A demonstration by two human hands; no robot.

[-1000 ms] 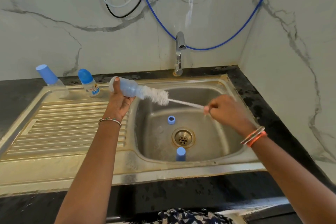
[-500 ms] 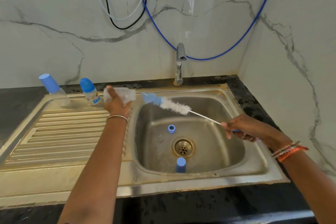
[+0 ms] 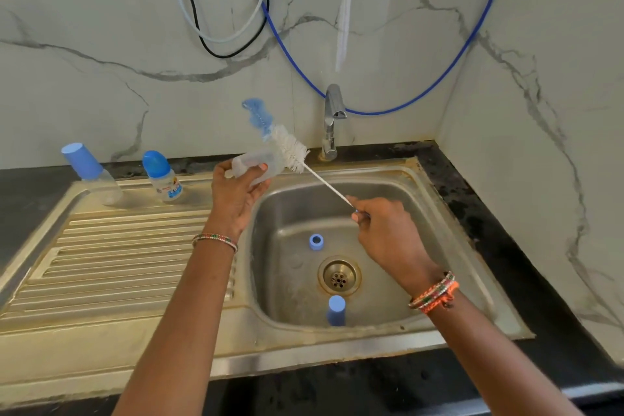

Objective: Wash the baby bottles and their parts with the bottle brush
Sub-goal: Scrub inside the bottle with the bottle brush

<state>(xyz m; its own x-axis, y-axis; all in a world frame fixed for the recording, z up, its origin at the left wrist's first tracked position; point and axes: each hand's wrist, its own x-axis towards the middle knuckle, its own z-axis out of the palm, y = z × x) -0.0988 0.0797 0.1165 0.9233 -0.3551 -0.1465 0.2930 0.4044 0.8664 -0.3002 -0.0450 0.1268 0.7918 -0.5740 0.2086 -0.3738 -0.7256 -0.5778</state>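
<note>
I see the left hand wrapped around the open bottle, held over the sink's back-left rim. Right hand pinches the thin wire handle of the bottle brush; the bristles are outside the bottle, angled up past its far side, blue tip highest.

Risks from here:
- Handle pinched low, head far out — I'd expect wobble, and the bristles could miss the mouth or flick drops at the wall.
- Bottle looks wet and clear; a side push from the brush could twist it out of the left hand into the basin.
- Blue ring and blue cap lie below the right hand, either side of the drain — a dropped bottle could knock them.

Two capped bottles stand left of the left hand, untouched.
</note>
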